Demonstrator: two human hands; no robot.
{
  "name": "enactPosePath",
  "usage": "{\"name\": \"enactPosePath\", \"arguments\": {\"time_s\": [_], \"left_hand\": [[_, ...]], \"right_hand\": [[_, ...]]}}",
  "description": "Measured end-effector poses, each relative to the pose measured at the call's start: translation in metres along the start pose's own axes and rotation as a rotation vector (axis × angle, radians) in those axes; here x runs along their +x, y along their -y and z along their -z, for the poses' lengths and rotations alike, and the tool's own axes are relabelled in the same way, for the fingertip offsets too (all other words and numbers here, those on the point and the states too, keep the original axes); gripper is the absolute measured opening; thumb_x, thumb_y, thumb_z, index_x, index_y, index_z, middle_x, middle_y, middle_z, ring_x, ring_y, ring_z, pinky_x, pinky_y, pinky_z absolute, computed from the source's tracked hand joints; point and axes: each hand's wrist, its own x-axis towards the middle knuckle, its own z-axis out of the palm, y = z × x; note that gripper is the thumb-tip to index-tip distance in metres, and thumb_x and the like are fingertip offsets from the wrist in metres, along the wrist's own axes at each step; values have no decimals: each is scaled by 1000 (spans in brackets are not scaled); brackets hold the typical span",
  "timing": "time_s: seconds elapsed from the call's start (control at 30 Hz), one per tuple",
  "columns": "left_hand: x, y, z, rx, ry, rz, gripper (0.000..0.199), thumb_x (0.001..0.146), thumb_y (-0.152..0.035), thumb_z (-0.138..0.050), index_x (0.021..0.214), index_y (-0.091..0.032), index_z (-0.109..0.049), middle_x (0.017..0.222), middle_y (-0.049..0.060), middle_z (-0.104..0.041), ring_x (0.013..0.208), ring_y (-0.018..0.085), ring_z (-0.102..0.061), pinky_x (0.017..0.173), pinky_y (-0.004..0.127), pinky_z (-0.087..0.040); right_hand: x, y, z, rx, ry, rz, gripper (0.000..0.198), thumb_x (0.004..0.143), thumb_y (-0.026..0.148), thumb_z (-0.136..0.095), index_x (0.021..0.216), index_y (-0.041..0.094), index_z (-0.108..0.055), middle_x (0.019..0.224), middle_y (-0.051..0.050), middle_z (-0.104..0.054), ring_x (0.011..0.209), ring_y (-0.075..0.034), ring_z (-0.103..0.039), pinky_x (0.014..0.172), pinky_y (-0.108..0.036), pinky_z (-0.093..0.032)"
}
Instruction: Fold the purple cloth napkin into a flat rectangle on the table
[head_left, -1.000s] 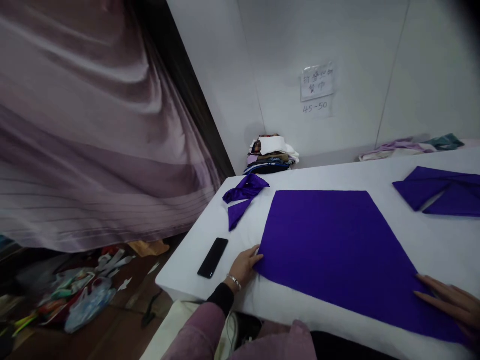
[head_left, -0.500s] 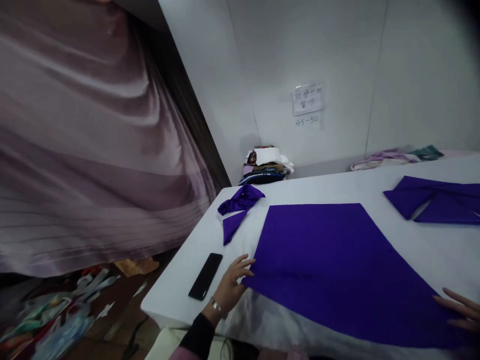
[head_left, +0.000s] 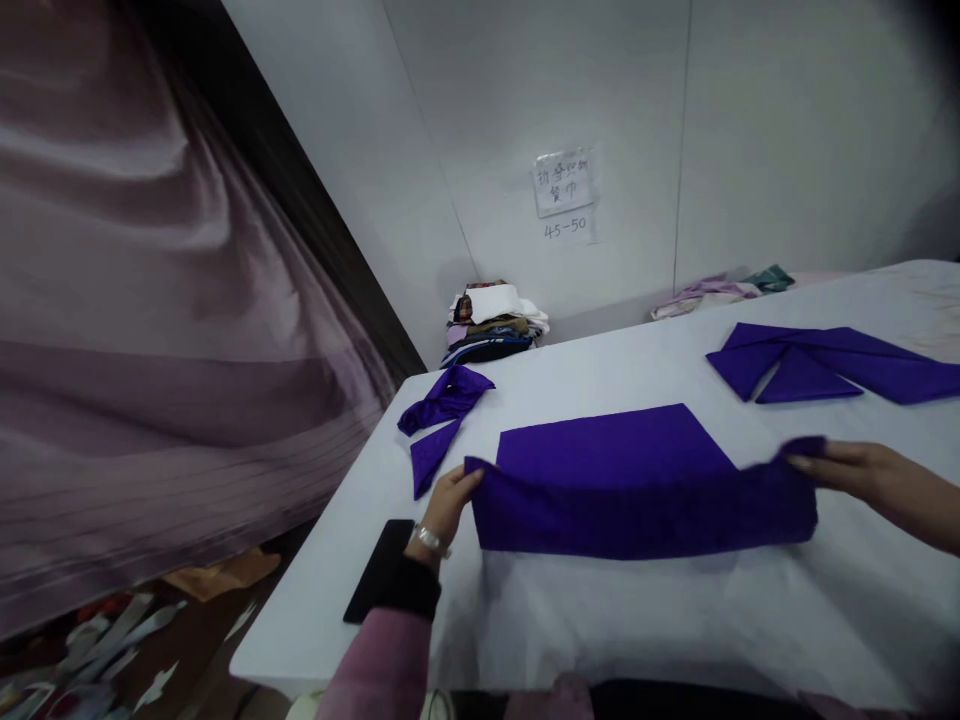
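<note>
A purple cloth napkin (head_left: pixel 600 450) lies on the white table, its near edge lifted and turned back over the flat far part. My left hand (head_left: pixel 448 505), with a silver watch at the wrist, pinches the raised edge's left corner. On the other side my right hand (head_left: pixel 840 468) grips the right corner between thumb and fingers. The lifted strip hangs between both hands, sagging a little in the middle. Part of the flat layer is hidden behind it.
A black phone (head_left: pixel 381 568) lies by my left forearm. Crumpled purple cloth (head_left: pixel 450 405) sits behind it, and a folded purple cloth (head_left: pixel 810 365) rests at the right. Stacked cloths (head_left: pixel 495 325) stand against the wall, below a paper sign (head_left: pixel 564 183). A pinkish curtain (head_left: pixel 150 350) hangs left.
Both hands have taken the napkin's near corners and raised that edge up and away from me, folding it over. The right hand has come further into view. The camera view has shifted right.
</note>
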Motion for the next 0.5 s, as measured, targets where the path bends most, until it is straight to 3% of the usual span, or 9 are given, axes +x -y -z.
{"name": "enactPosePath", "arguments": {"time_s": [0.1,0.17,0.27,0.4,0.5], "left_hand": [[53,21,-18,72,-98,101,39,68,-45,-67,87,-11,-69,75,6,-70,70,19,-64,65,29,-50],[80,33,-29,140,-120,137,33,71,-41,-67,82,-11,-69,72,6,-69,69,19,-63,63,29,-49],[107,47,-40,262,-146,195,25,79,-34,-62,81,-10,-67,78,7,-68,75,20,-63,68,30,-50],[124,61,-46,430,-168,230,30,87,-34,-54,109,-14,-57,110,7,-59,94,21,-59,80,39,-50],[132,67,-46,533,-199,215,24,87,-34,-54,95,-13,-62,97,4,-63,90,21,-59,79,34,-48]], "right_hand": [[45,20,-21,299,164,-151,24,64,45,-68,73,23,-68,83,-7,-70,87,-26,-63,82,-35,-49],[69,15,-34,345,134,-226,21,65,39,-68,72,19,-66,76,-7,-69,77,-23,-63,74,-33,-49],[95,-1,-50,294,38,-316,15,67,31,-67,69,17,-63,67,-5,-66,63,-17,-58,62,-28,-46],[114,-15,-62,194,12,-374,13,70,28,-64,68,16,-62,64,-4,-65,59,-15,-56,57,-27,-43],[125,-21,-67,120,33,-351,14,72,28,-62,65,15,-62,64,-6,-66,59,-17,-57,56,-27,-43]]}}
